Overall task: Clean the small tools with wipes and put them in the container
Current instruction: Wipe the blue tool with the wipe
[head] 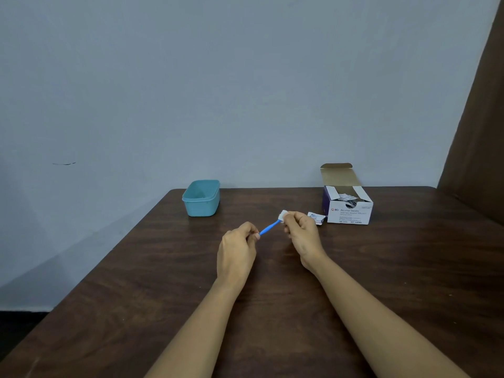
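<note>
Above the middle of the brown table, my left hand (237, 248) pinches the near end of a thin blue tool (269, 227). My right hand (302, 232) pinches a small white wipe (282, 214) wrapped around the tool's far end. The tool's tip is hidden inside the wipe. A teal plastic container (201, 198) stands open at the table's back left, apart from both hands.
An open box of alcohol swabs (349, 207) stands at the back right, with several sachets inside. A torn wipe wrapper (316, 217) lies just left of it. The wooden table (163, 282) ends at the wall behind; a brown curtain (480, 132) hangs at the right.
</note>
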### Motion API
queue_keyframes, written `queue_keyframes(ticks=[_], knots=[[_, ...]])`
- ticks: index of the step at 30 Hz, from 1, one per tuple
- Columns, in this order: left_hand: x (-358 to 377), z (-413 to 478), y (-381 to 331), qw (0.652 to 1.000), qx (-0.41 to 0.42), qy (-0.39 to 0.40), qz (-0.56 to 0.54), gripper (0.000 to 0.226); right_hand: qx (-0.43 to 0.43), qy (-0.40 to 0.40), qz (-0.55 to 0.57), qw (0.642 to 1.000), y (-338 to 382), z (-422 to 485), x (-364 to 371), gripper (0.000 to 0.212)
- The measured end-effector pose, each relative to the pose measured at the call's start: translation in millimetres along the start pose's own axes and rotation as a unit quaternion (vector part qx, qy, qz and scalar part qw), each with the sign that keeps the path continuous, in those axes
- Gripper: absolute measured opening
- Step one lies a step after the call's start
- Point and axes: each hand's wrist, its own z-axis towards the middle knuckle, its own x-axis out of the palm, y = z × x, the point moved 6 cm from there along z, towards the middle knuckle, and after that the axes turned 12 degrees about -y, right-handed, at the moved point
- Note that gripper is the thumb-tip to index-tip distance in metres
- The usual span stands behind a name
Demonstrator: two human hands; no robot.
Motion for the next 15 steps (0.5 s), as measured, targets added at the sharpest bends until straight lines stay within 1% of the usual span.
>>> queue_keyframes(ticks=[7, 15], knots=[[6.3, -2.4, -6.8, 0.998, 0.044, 0.033, 0.004, 0.007, -0.012, -0.023, -0.01, 1.0, -2.4, 3.4, -3.7, 0.02], [4.5, -1.4, -3.5, 0.999, 0.029, 0.025, -0.003, 0.006, 0.049, -0.004, 0.086, 0.995, -3.2, 4.3, -6.7, 0.012]])
